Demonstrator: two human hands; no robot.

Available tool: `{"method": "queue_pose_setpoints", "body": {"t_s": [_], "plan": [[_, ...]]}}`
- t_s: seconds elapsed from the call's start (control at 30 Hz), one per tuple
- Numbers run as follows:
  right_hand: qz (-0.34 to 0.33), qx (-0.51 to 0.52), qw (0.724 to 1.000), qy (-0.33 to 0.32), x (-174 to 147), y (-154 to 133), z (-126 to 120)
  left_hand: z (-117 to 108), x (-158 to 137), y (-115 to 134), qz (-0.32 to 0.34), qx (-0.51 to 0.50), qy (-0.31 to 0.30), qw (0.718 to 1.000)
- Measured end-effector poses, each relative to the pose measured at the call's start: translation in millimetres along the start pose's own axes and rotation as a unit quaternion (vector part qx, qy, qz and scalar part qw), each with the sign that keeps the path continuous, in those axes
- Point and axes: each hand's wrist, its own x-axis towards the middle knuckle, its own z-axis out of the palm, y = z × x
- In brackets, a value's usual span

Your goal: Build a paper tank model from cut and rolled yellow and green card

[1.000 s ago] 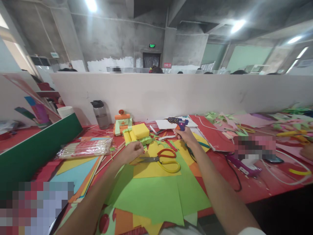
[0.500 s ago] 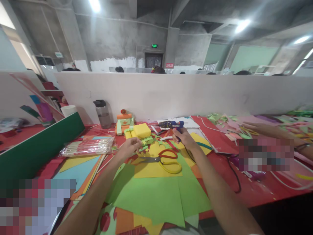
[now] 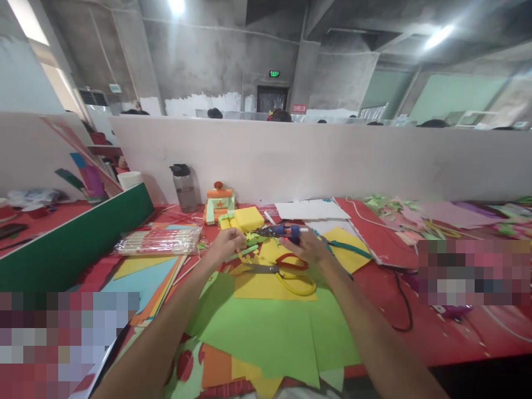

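Note:
My right hand [image 3: 305, 247] grips a blue glue gun [image 3: 282, 231], its nozzle pointing left toward my left hand. My left hand [image 3: 224, 245] pinches a small green paper strip [image 3: 244, 252] just in front of the nozzle. Both hands hover over a yellow sheet [image 3: 270, 282] lying on a large light-green sheet [image 3: 266, 332]. Scissors [image 3: 286, 271] with red and yellow handles lie on the yellow sheet just below my hands. A black cord [image 3: 401, 296] runs off to the right from the gun.
Yellow paper blocks [image 3: 245, 217] and an orange-green paper figure [image 3: 219, 202] stand behind my hands. A dark water bottle [image 3: 184, 187] is near the white partition [image 3: 332, 160]. A clear packet of sticks [image 3: 160, 241] lies left, above stacked coloured sheets [image 3: 133, 282]. Paper scraps [image 3: 399, 213] cover the right.
My right hand brought the glue gun down and left, tipping it level toward my left hand. My left hand took up the green strip. Another person's arm at the right has gone from view.

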Motion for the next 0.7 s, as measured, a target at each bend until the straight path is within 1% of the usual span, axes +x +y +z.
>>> {"method": "queue_pose_setpoints", "body": {"t_s": [0.2, 0.5, 0.7], "plan": [[-0.009, -0.006, 1.000, -0.013, -0.3, 0.5, 7.3, 0.1, -1.3, 0.3, 0.008, 0.015, -0.007, 1.000], [-0.021, -0.020, 0.999, -0.021, 2.2, -1.8, 6.6, 1.4, -2.1, 4.3, 0.013, 0.020, -0.005, 1.000], [-0.010, -0.023, 0.999, -0.023, 1.5, -1.3, 6.6, 1.8, -1.4, 3.1, 0.022, 0.014, -0.012, 1.000]]}}
